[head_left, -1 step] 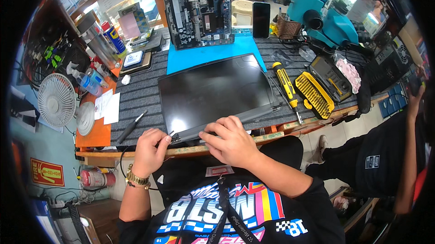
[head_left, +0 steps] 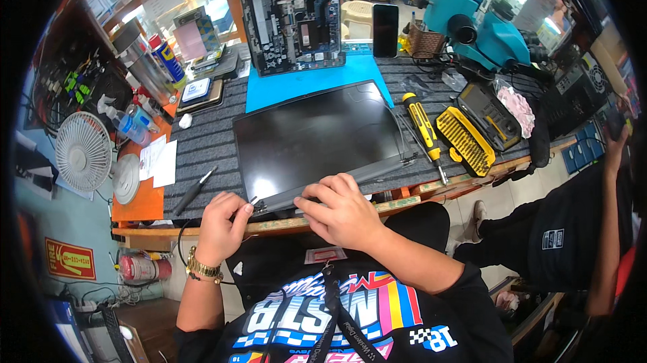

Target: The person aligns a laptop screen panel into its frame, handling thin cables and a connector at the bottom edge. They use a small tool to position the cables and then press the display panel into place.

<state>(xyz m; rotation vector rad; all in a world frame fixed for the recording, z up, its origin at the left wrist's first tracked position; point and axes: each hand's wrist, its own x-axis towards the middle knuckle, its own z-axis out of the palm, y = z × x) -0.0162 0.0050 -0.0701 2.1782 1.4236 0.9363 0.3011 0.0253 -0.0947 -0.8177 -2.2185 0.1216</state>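
A dark laptop screen panel (head_left: 320, 141) lies flat on the grey striped mat, its hinges and loose cable at the near corners. My left hand (head_left: 222, 228) pinches at the near-left corner beside the hinge; what is between the fingertips is too small to make out. My right hand (head_left: 340, 218) rests bent fingers, spread apart, on the panel's near edge. A slim dark tool (head_left: 192, 193) lies left of the panel. A yellow screwdriver (head_left: 421, 127) and an open bit case (head_left: 465, 141) lie to the right. An opened laptop base (head_left: 290, 13) stands upright behind the panel.
A blue pad (head_left: 266, 90), a phone (head_left: 385, 29) and a teal microscope (head_left: 495, 43) are at the back. A fan (head_left: 84, 147), bottles and a spray can (head_left: 165, 56) crowd the left. Another person's arm (head_left: 606, 228) is at the far right, beside a computer case (head_left: 576, 100).
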